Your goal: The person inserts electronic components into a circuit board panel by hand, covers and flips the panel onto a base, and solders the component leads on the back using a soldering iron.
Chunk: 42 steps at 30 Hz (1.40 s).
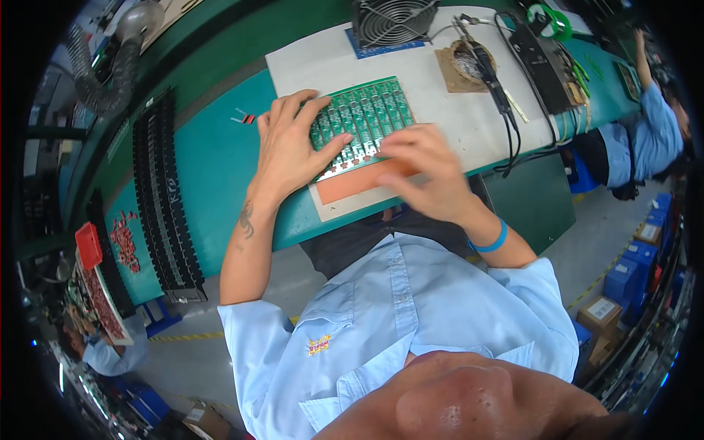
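Note:
A green circuit board panel [361, 117], divided into narrow strips, lies over an orange sheet [352, 185] near the bench's front edge. My left hand [290, 139] holds the panel at its left side, the index finger at the upper left corner and the thumb across its face. By the panel's lower right edge is my right hand [431, 174], its fingers bent and smeared by motion. Whether anything small sits between those fingertips is hidden by the blur. Silvery pads and small brownish parts show along the panel's near edge.
Red-bodied parts [248, 118] with leads lie left of my left hand. Farther left are black slotted strips [163, 198], loose red parts [126, 242] and a red tray [89, 246]. A fan [394, 20], soldering iron [480, 62] and black box [539, 66] stand behind. Co-workers sit either side.

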### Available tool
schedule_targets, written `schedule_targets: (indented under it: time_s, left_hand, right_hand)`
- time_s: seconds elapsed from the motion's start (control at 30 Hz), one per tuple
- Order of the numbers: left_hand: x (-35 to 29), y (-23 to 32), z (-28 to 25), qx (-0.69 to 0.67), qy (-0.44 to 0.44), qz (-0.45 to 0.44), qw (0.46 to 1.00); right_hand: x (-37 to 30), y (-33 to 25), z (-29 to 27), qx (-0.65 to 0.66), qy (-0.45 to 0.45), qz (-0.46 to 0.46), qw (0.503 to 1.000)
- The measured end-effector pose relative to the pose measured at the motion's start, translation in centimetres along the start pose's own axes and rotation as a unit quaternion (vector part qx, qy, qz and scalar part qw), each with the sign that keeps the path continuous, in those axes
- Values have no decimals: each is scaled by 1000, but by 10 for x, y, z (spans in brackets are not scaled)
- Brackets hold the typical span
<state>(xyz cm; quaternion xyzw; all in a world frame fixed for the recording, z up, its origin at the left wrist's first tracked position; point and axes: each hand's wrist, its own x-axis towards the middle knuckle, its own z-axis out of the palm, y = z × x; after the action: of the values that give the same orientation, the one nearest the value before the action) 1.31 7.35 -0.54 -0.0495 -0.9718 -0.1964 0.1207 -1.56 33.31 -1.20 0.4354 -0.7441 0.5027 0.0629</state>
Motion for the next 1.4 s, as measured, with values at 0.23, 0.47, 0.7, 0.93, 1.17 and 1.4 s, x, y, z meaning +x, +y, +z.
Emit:
schedule_targets:
  time_s: [0.23, 0.47, 0.7, 0.93, 1.17, 1.4]
  left_hand:
    - [-1, -4, 2, -10, 34, 18, 999]
    - [-5, -5, 5, -39, 70, 42, 996]
    - [-7, -8, 8, -40, 91, 62, 993]
    - [-4, -7, 1, -50, 80, 70, 993]
    - [12, 34, -11, -49, 61, 95, 992]
    - [50, 59, 18, -20, -6, 109, 994]
  right_hand:
    - [-15, 39, -42, 538, 284, 270, 746]
    - [-15, 62, -51, 594, 387, 217, 671]
    - [-22, 58, -71, 414, 390, 171, 804]
    - [-39, 43, -72, 187, 355, 281, 872]
    - [-25, 36, -61, 337, 360, 85, 866]
    - [-31, 21, -74, 82, 222, 181, 955]
